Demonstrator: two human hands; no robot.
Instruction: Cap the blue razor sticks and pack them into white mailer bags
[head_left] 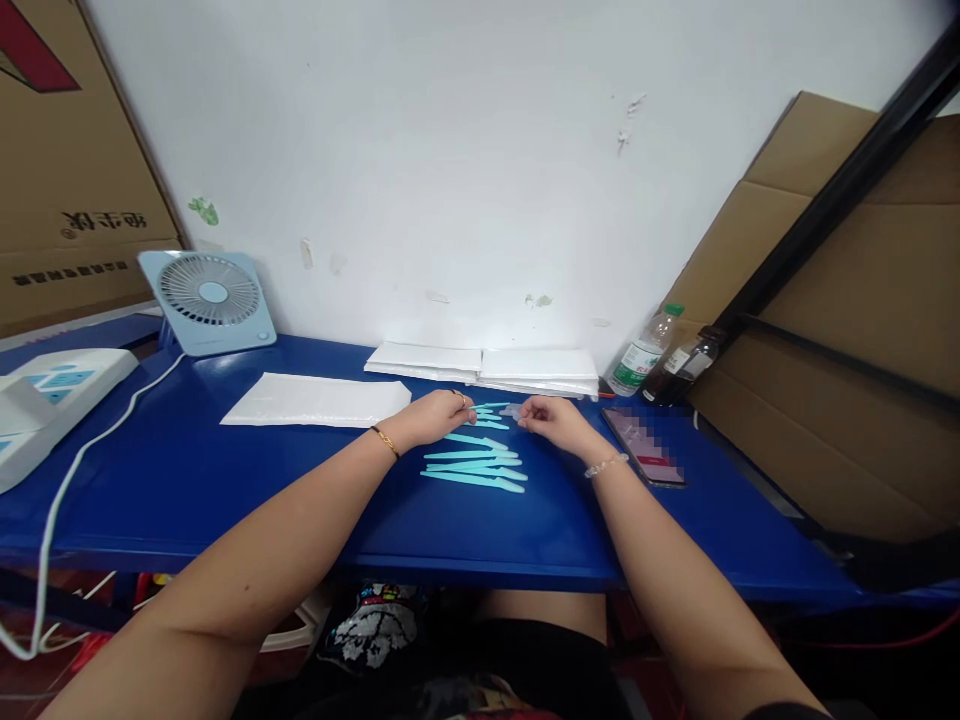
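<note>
2 hands [441, 415], 5+ teal sticks [472, 480], 2 btls [639, 358]

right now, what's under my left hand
Blue table shows beside your left hand, with turquoise sticks to its right and nearer you. Whatever lies directly beneath the hand is covered, so I can't tell.

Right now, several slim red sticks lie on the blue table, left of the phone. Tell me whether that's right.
Not quite: the head view shows the slim sticks are turquoise, not red. They do lie on the blue table, left of the phone.
</note>
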